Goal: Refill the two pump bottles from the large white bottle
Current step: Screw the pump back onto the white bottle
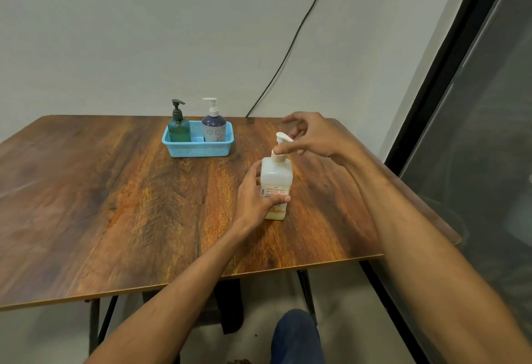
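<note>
Gripping the white bottle [277, 179] toward the table's [115, 205] right edge, the left hand [254, 196] wraps its body; the right hand [313, 139] pinches its pump [278, 157].

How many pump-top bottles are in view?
3: green bottle and purple bottle upright in the blue basket; large white bottle on the table, gripped by the left hand. Nothing else seems hidden.
</note>
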Demonstrator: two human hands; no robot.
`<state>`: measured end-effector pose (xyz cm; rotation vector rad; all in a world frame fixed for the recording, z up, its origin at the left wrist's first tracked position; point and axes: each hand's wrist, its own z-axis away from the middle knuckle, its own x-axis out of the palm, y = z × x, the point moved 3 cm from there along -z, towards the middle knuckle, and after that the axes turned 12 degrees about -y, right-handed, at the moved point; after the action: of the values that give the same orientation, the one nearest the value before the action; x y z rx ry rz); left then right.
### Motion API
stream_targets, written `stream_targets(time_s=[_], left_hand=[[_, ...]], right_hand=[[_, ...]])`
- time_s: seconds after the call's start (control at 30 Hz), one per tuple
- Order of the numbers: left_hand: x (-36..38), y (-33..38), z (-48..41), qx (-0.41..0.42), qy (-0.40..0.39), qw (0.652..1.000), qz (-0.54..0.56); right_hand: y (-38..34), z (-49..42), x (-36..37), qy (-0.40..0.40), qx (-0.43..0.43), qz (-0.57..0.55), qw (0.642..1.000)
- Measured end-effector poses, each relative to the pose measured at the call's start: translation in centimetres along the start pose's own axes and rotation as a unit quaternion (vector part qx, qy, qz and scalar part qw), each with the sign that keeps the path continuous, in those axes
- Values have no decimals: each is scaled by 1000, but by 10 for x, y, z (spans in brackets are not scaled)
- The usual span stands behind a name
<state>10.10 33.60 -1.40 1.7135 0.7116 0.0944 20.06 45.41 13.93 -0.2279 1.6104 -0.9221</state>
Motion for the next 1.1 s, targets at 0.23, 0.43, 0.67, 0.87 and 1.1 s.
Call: stream_targets(time_s=[0.23,0.43,0.67,0.87,1.1], left_hand=[[0,0,-1,2,0,1000,2],[-1,-1,-1,7,1,1000,6],[0,-3,-2,0,-3,1000,-2],[-1,-2,-2,-1,-3,1000,9],[1,-3,-2,8,-3,1000,4]], right_hand=[[26,-3,38,40,-59,-168,983],[34,-12,54,100,-79,-160,979],[45,-8,48,119,-90,-222,964],[43,-10,54,121,-85,-224,963],[40,-6,50,136,-81,-237,959]])
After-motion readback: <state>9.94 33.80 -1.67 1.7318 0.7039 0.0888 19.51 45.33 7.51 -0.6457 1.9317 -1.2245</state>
